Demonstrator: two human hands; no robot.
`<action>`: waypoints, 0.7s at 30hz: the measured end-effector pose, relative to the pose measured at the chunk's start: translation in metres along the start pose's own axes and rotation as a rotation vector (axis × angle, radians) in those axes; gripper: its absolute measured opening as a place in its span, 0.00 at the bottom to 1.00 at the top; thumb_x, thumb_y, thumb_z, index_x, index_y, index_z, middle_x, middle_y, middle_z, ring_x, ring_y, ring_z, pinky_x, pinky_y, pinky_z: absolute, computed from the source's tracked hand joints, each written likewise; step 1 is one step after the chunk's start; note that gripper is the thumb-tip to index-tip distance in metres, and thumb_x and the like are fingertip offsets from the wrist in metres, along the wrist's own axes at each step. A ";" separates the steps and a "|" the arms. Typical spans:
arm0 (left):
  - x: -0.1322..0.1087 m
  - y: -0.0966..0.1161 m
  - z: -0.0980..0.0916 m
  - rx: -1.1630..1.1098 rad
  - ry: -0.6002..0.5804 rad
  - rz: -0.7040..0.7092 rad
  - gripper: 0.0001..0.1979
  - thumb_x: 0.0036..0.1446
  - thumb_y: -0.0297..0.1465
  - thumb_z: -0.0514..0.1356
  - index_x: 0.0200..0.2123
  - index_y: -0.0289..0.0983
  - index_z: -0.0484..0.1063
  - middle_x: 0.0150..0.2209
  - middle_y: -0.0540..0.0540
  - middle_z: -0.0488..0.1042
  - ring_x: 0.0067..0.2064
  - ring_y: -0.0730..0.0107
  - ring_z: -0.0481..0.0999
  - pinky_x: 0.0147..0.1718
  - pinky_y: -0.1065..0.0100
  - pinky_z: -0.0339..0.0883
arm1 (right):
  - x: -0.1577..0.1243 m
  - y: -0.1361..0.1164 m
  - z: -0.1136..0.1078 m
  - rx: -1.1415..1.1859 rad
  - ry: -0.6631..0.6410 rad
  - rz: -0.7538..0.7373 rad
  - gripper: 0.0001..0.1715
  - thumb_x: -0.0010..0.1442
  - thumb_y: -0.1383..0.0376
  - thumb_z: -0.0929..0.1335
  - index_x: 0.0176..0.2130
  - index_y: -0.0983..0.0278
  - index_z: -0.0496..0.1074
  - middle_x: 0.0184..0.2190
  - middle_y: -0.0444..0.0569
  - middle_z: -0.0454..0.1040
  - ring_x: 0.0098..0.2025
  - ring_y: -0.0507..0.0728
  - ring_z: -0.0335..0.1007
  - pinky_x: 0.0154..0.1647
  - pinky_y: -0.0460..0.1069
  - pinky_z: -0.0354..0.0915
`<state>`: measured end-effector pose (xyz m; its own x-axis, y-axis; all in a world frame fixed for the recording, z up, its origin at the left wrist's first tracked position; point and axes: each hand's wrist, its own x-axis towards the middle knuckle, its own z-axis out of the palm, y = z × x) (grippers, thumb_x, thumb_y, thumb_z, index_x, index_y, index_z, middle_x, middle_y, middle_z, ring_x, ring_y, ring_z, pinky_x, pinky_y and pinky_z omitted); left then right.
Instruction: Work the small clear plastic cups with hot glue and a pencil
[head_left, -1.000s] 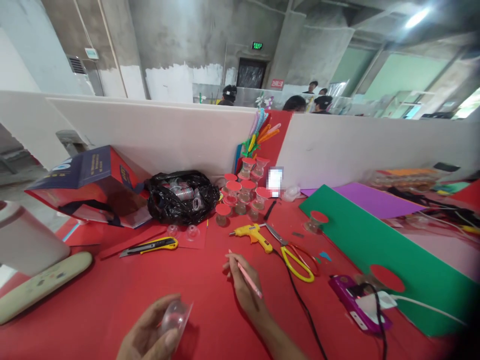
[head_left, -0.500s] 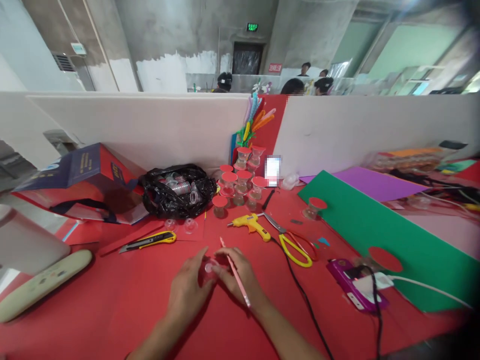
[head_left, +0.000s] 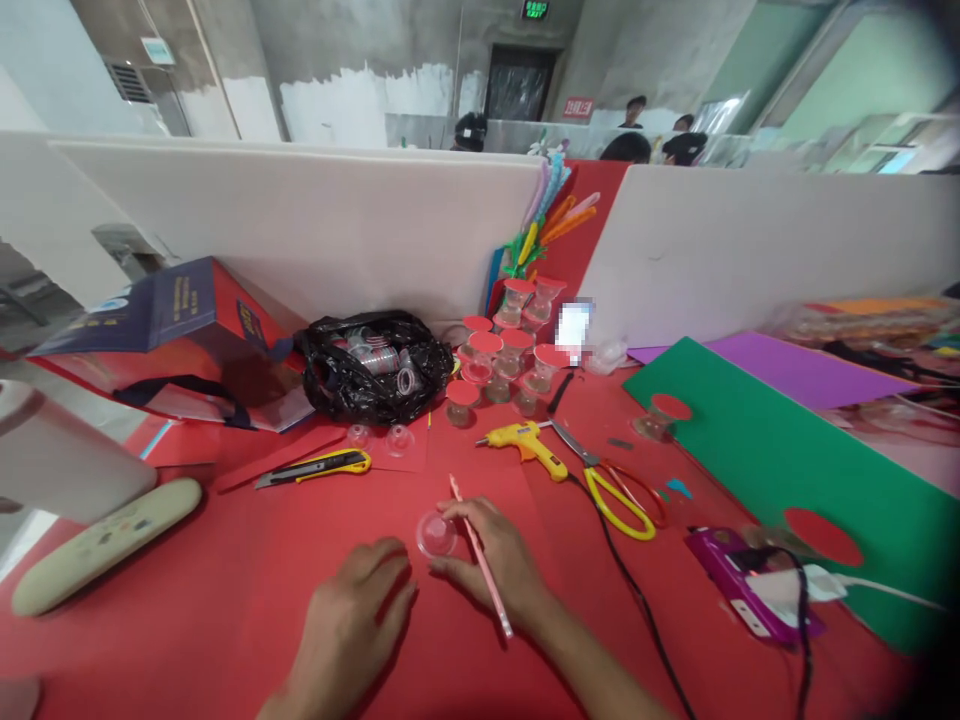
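Observation:
My right hand (head_left: 495, 560) has a pink pencil (head_left: 480, 556) tucked across its fingers. Its thumb and fingertips are also at the edge of a small clear plastic cup (head_left: 436, 535), which sits on the red sheet on the table. To the left of the cup, my left hand (head_left: 361, 605) rests low over the red surface, fingers loosely bent and thumb apart, holding nothing. Beyond my hands lie a yellow utility knife (head_left: 326, 464), a yellow hot glue gun (head_left: 529, 447) and scissors with yellow and red handles (head_left: 619, 500).
Red-topped clear cup pieces (head_left: 514, 342) are stacked at the back beside a black plastic bag (head_left: 360, 395) of cups. A green board (head_left: 780, 480) and purple power strip (head_left: 742, 590) occupy the right. A pale green case (head_left: 109, 545) lies left. The glue gun's black cord crosses the right side.
My left hand has come away from the cup and moved left and down. My right hand stays at the cup with the pencil. The view has tilted down and shifted left.

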<state>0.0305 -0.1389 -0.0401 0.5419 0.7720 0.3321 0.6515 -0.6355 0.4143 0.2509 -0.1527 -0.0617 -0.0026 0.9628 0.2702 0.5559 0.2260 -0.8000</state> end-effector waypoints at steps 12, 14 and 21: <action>-0.005 -0.006 0.020 -0.021 0.023 0.216 0.11 0.57 0.26 0.55 0.41 0.40 0.73 0.47 0.44 0.80 0.37 0.62 0.82 0.33 0.65 0.80 | -0.001 0.002 0.011 -0.039 0.011 0.006 0.15 0.54 0.67 0.76 0.41 0.58 0.71 0.44 0.49 0.78 0.46 0.60 0.77 0.48 0.54 0.71; -0.007 -0.008 0.022 -0.027 0.004 0.214 0.12 0.56 0.26 0.56 0.44 0.39 0.73 0.49 0.43 0.80 0.37 0.61 0.82 0.32 0.64 0.80 | -0.002 0.002 0.012 -0.035 0.032 0.016 0.15 0.53 0.66 0.76 0.39 0.57 0.71 0.43 0.49 0.79 0.45 0.60 0.78 0.47 0.54 0.72; -0.012 -0.014 0.028 -0.068 0.013 0.213 0.14 0.59 0.27 0.55 0.48 0.38 0.71 0.51 0.40 0.78 0.40 0.60 0.82 0.33 0.64 0.80 | -0.002 0.003 0.009 -0.026 0.042 0.014 0.13 0.52 0.65 0.76 0.37 0.58 0.71 0.41 0.50 0.79 0.44 0.61 0.78 0.45 0.54 0.73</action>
<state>0.0298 -0.1396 -0.0732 0.6560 0.6210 0.4290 0.4859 -0.7824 0.3895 0.2447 -0.1523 -0.0694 0.0402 0.9586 0.2818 0.5770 0.2079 -0.7898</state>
